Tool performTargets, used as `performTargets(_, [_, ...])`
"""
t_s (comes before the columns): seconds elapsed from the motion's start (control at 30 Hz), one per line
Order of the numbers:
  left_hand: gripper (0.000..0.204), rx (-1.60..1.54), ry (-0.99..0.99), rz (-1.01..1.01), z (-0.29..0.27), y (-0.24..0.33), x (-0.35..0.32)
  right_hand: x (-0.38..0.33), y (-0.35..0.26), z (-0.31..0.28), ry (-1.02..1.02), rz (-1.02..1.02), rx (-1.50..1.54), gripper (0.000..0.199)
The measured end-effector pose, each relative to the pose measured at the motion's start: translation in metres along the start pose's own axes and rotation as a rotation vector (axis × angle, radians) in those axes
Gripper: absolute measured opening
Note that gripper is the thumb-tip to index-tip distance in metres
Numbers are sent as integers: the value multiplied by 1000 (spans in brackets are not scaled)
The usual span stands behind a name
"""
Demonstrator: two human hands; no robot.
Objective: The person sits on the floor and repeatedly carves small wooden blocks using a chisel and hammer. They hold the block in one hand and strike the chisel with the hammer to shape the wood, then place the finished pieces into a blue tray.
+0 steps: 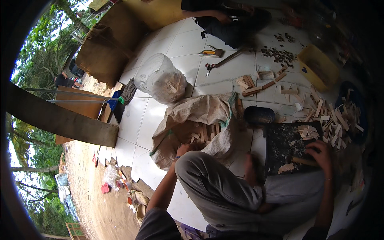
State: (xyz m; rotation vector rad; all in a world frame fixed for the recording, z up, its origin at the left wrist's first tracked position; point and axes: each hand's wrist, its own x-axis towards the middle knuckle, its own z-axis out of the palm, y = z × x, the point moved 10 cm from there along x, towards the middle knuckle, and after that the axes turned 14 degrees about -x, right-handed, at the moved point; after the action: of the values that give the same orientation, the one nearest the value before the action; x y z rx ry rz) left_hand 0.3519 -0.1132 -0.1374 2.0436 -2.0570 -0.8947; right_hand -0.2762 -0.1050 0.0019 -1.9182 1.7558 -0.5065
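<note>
My left hand (185, 149) reaches over the near rim of a white woven sack (172, 124). Its fingers are largely hidden, so whether they hold anything does not show. Small wooden strips (204, 133) lie inside the sack. To the right, my right hand (320, 154) is above a dark, dust-covered board (276, 148), its fingers bent and apart, with nothing visible in them. Just beside it lies a hammer (303, 161) with a wooden handle, partly below the hand. A small pile of thin wood pieces (308, 132) sits at the board's far edge.
Loose wood strips (340, 124) are heaped at the right by a yellow tub (318, 68). A dark blue oval container (259, 115) stands beyond the board. Farther off are a clear plastic bag (160, 78), scissors (209, 69), a handsaw (228, 59) and a seated person (230, 24).
</note>
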Motion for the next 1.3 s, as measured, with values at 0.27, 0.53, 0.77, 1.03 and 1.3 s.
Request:
performTargets(0.27, [32, -423, 152, -36, -26, -12, 21, -3, -6, -7, 16, -6, -47, 19])
performTargets(0.53, [27, -456, 167, 180, -57, 28, 26, -1, -8, -11, 49, 13, -9, 17])
performTargets(0.77, [32, -852, 116, 214, -106, 101, 21, 0, 0, -27, 240, 4, -150, 16])
performTargets(1.03, [37, -800, 99, 451, -167, 274, 15, 14, 6, -36, 144, 19, -241, 35])
performTargets(1.3, [44, -978, -167, 668, -88, 412, 5, 36, -34, 1, 44, -193, -396, 50])
